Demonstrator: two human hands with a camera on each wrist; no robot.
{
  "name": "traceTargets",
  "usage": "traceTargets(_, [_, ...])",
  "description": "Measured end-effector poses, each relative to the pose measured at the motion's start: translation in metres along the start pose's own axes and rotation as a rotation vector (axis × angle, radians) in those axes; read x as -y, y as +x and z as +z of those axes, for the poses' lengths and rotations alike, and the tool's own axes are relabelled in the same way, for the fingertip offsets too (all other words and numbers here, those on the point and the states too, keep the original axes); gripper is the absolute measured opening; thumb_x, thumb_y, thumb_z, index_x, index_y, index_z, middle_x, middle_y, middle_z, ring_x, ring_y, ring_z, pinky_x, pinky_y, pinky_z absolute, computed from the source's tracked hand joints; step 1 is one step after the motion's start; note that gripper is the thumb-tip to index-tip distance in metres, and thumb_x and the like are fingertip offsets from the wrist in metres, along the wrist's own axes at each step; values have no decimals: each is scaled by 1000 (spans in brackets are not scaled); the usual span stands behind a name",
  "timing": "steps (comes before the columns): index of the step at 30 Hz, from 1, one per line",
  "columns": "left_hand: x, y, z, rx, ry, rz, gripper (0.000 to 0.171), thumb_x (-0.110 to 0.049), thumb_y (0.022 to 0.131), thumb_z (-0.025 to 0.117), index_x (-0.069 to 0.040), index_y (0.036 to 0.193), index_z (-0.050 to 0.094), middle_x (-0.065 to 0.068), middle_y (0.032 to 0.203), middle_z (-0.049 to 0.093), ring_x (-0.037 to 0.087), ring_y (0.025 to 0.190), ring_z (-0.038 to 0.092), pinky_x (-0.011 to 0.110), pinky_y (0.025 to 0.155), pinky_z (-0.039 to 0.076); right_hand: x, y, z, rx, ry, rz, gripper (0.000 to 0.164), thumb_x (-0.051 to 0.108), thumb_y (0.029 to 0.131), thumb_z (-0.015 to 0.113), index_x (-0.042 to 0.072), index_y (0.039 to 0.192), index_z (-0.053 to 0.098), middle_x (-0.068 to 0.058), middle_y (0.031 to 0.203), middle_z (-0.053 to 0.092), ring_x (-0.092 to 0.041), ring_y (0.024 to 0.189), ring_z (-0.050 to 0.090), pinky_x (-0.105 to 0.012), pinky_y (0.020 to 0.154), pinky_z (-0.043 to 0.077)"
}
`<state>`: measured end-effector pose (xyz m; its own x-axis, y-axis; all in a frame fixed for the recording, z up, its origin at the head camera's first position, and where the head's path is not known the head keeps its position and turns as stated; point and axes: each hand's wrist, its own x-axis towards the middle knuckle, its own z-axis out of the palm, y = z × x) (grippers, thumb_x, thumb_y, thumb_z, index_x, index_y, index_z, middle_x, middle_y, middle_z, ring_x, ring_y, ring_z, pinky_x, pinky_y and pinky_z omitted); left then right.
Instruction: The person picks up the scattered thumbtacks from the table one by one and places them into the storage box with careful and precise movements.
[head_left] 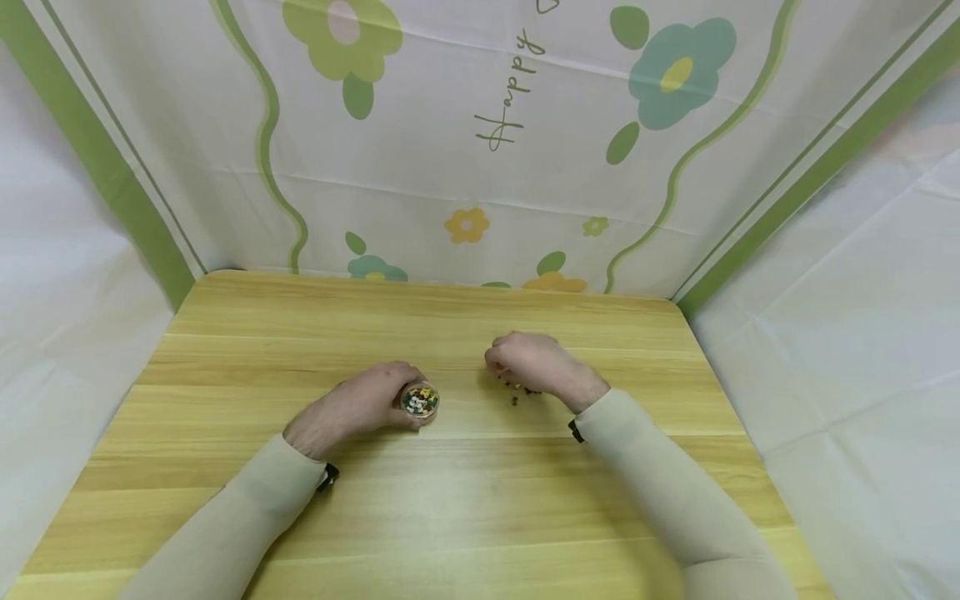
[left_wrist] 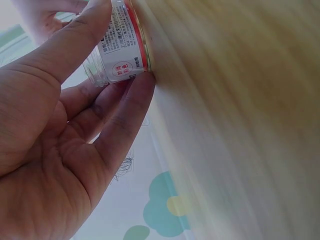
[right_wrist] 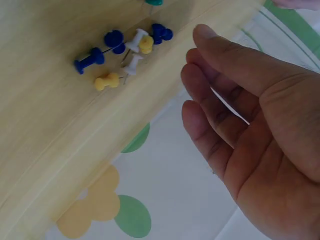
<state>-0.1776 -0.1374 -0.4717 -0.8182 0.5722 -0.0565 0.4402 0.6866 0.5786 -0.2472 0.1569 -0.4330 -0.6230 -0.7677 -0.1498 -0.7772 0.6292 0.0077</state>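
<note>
My left hand point(head_left: 367, 398) grips a small clear jar point(head_left: 420, 402) filled with push pins of mixed colours. In the left wrist view, thumb and fingers wrap the jar's printed label point(left_wrist: 120, 45), and its base sits at the table surface. My right hand point(right_wrist: 250, 120) is just above the table, beside a loose cluster of push pins. In the right wrist view its fingers are loosely bent, with nothing visible between them. The cluster holds several blue push pins point(right_wrist: 90, 60), white ones point(right_wrist: 132, 64) and yellow ones point(right_wrist: 106, 81). Part of a green push pin point(right_wrist: 154, 2) shows at the top edge.
The wooden table point(head_left: 450, 508) extends around both hands. A white curtain with flowers point(head_left: 442, 150) hangs along the table's far edge, and plain white sheets point(head_left: 847, 350) hang at both sides.
</note>
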Motion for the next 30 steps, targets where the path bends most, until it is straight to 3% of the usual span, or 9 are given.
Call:
traceTargets(11, [-1, 0, 0, 2, 5, -7, 57, -30, 80, 89, -7, 126, 67, 5, 119, 68, 20, 107, 63, 39, 94, 53, -4, -2, 8, 23, -1, 5, 20, -1, 85, 78, 18, 90, 75, 9, 85, 63, -9, 76, 57, -26, 62, 50])
traceTargets(18, [-1, 0, -1, -3, -1, -3, 57, -31, 80, 89, -7, 126, 67, 5, 119, 68, 20, 106, 63, 39, 94, 53, -6, 0, 14, 62, -28, 11, 17, 3, 86, 81, 18, 90, 74, 9, 85, 60, -10, 78, 56, -27, 63, 50])
traceTargets(30, [0, 1, -1, -7, 15, 16, 56, -31, 80, 89, -6, 125, 67, 6, 118, 68, 21, 105, 63, 41, 93, 54, -5, 2, 16, 40, -19, -1, 13, 8, 92, 74, 18, 85, 70, 8, 78, 54, -10, 72, 50, -25, 58, 43])
